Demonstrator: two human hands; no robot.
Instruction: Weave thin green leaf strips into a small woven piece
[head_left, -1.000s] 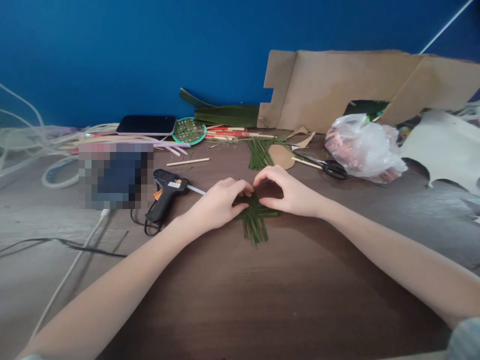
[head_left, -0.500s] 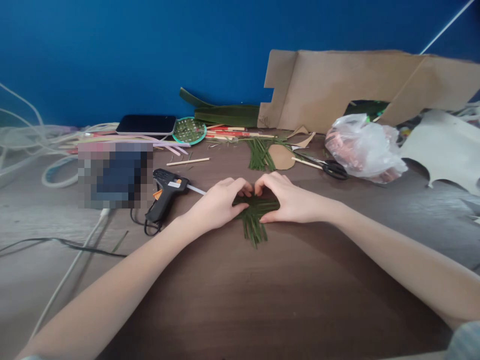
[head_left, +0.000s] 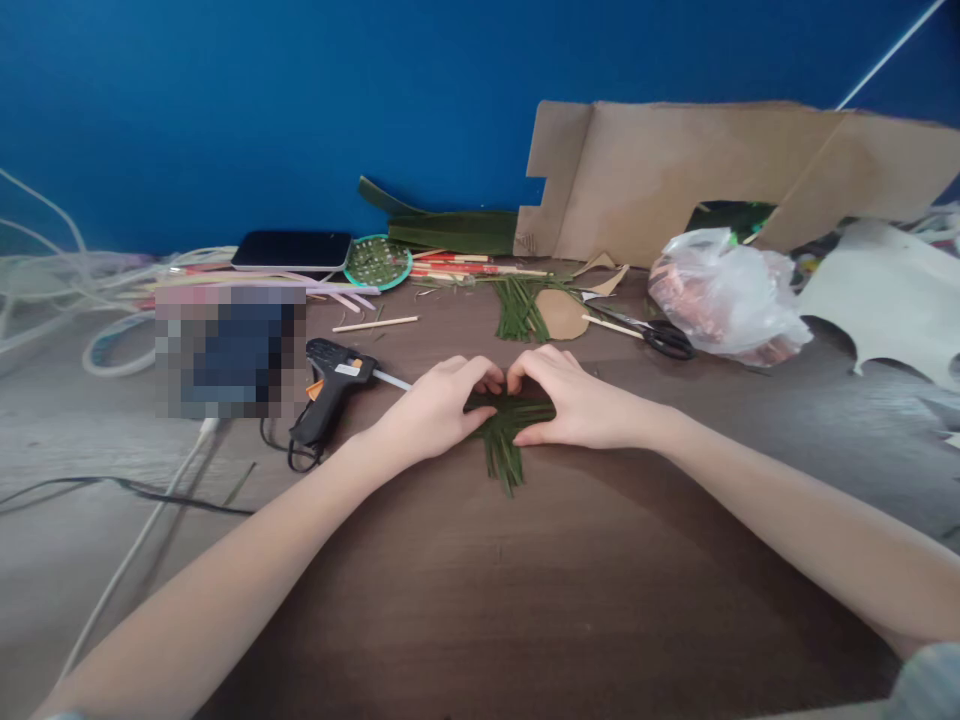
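A small weave of green leaf strips point(head_left: 504, 440) lies on the brown table point(head_left: 540, 590) in the middle of the view. My left hand point(head_left: 439, 405) presses on its left side with curled fingers pinching the strips. My right hand point(head_left: 574, 400) covers its right side, thumb underneath and fingers bent down onto the strips. The fingertips of both hands nearly meet above the weave. Loose strip ends stick out toward me below the hands.
A black glue gun point(head_left: 330, 385) lies left of my left hand. Farther back are more green strips point(head_left: 519, 305), scissors point(head_left: 660, 338), a plastic bag point(head_left: 724, 300), cardboard point(head_left: 675, 175), a phone point(head_left: 292, 250), a round green woven piece point(head_left: 379, 262) and cables point(head_left: 90, 300).
My right hand has lowered from an arched pose onto the strips and closed in toward my left hand. The left hand has barely moved.
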